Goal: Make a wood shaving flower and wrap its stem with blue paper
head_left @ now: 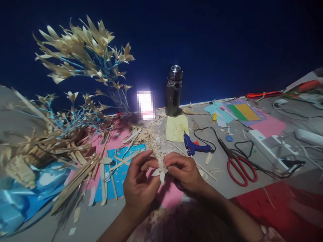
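A small pale flower with pointed petals (161, 172) is held between my two hands above the table. My left hand (141, 181) is curled on its left side, thumb and fingertips at the petals. From the right, my right hand (185, 171) pinches the flower near its centre; the exact contact under the fingers is hidden. Just beyond my right hand lies a blue glue gun (199, 147) with its nozzle over a yellow paper (176, 126). Large scissors with red handles (242, 169) rest farther right. A pink sheet (170, 196) shows below the hands.
Bunches of dried, pale flowers on blue stems (83, 57) stand at the left, over husk strips (75, 174) and a blue sheet (111, 188). A dark flask (173, 92) stands at the back beside a glowing light (145, 104). A power strip (267, 148) with cables lies right.
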The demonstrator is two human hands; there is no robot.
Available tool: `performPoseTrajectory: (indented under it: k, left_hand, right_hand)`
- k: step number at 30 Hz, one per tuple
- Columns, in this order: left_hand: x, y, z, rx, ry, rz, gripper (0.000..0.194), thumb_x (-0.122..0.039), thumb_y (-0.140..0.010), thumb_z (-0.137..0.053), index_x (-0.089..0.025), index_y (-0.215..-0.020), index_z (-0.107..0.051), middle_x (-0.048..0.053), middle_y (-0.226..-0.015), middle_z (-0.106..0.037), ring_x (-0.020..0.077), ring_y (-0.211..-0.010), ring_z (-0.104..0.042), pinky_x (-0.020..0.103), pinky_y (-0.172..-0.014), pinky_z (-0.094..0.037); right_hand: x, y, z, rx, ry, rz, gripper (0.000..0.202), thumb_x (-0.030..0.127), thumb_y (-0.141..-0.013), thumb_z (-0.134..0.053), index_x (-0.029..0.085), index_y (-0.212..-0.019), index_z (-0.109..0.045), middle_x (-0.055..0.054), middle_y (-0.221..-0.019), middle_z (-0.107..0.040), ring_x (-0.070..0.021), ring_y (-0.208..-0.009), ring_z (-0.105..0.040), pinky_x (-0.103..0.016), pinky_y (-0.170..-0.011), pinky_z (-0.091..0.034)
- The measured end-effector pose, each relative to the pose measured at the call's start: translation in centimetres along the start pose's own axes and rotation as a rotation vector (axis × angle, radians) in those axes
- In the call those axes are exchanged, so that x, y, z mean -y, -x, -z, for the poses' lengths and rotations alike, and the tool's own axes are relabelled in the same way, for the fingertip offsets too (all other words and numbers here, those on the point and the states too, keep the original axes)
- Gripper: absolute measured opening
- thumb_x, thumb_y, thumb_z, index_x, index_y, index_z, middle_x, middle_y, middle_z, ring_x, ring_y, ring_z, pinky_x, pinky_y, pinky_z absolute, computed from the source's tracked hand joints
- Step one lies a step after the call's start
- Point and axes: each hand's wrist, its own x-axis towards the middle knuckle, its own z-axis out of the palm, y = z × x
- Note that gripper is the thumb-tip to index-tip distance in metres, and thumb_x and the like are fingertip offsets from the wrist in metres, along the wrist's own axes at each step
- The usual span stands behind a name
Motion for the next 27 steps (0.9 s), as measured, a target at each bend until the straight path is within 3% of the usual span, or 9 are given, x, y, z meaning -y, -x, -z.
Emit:
performPoseTrajectory:
  k: [3, 9, 13, 16, 21, 27]
  left_hand:
    - [-0.2, -0.4, 0.1, 0.067, -0.010, 0.035, 0.048, -0.006, -0.062, -0.086, -0.024, -0.105, -0.073, 0.001, -0.078, -0.073, 0.0189, -0.075, -0.070, 0.028, -0.077, -0.056]
    - [-0.6, -2.1, 0.2, 0.263, 0.061, 0.091, 0.047, -0.016, -0.061, -0.092, -0.025, -0.105, -0.078, 0.005, -0.088, -0.073, 0.0203, -0.081, -0.067, 0.024, -0.067, -0.053]
    - [-0.3, -2.6, 0.8, 0.439, 0.055, 0.061, 0.013, -0.024, -0.072, -0.088, -0.022, -0.084, -0.083, 0.008, -0.096, -0.068, 0.0224, -0.088, -0.064, 0.027, -0.072, -0.052]
    - [0.4, -2.4, 1.2, 0.501, 0.095, 0.077, 0.005, -0.027, -0.081, -0.081, -0.022, -0.078, -0.082, 0.008, -0.100, -0.064, 0.0211, -0.086, -0.062, 0.028, -0.071, -0.051]
    - [1.3, -2.1, 1.5, 0.468, 0.120, 0.072, 0.005, -0.027, -0.081, -0.082, -0.021, -0.081, -0.082, 0.007, -0.099, -0.063, 0.0210, -0.090, -0.061, 0.027, -0.073, -0.050]
    - [1.2, -1.9, 1.7, 0.429, 0.017, -0.046, 0.007, -0.029, -0.083, -0.081, -0.023, -0.085, -0.082, 0.007, -0.094, -0.070, 0.0223, -0.091, -0.065, 0.031, -0.081, -0.051]
  right_hand:
    - [0.9, -0.1, 0.1, 0.037, -0.047, -0.094, 0.032, 0.055, -0.084, -0.076, 0.025, -0.073, -0.077, -0.005, -0.076, -0.068, -0.0220, -0.077, -0.065, -0.038, -0.078, -0.054]
    - [1.0, 0.2, -0.3, 0.077, -0.253, -0.312, 0.037, 0.056, -0.076, -0.084, 0.021, -0.073, -0.076, -0.001, -0.063, -0.059, -0.0146, -0.058, -0.055, -0.024, -0.049, -0.042]
    - [0.8, 0.2, -0.7, 0.034, -0.328, -0.371, 0.038, 0.054, -0.070, -0.089, 0.019, -0.070, -0.074, 0.001, -0.056, -0.054, -0.0118, -0.052, -0.050, -0.022, -0.044, -0.037]
    - [0.9, 0.0, -0.8, 0.013, -0.309, -0.349, 0.036, 0.050, -0.068, -0.090, 0.018, -0.067, -0.073, 0.002, -0.057, -0.055, -0.0106, -0.052, -0.049, -0.022, -0.048, -0.038]
    - [1.8, -0.5, -0.1, 0.088, -0.130, -0.226, 0.025, 0.041, -0.076, -0.084, 0.018, -0.075, -0.075, 0.000, -0.070, -0.066, -0.0121, -0.061, -0.057, -0.027, -0.063, -0.046]
    - [4.5, -0.9, 1.0, -0.015, 0.159, -0.042, 0.015, 0.032, -0.087, -0.072, 0.019, -0.081, -0.075, -0.003, -0.080, -0.071, -0.0160, -0.073, -0.061, -0.028, -0.067, -0.045]
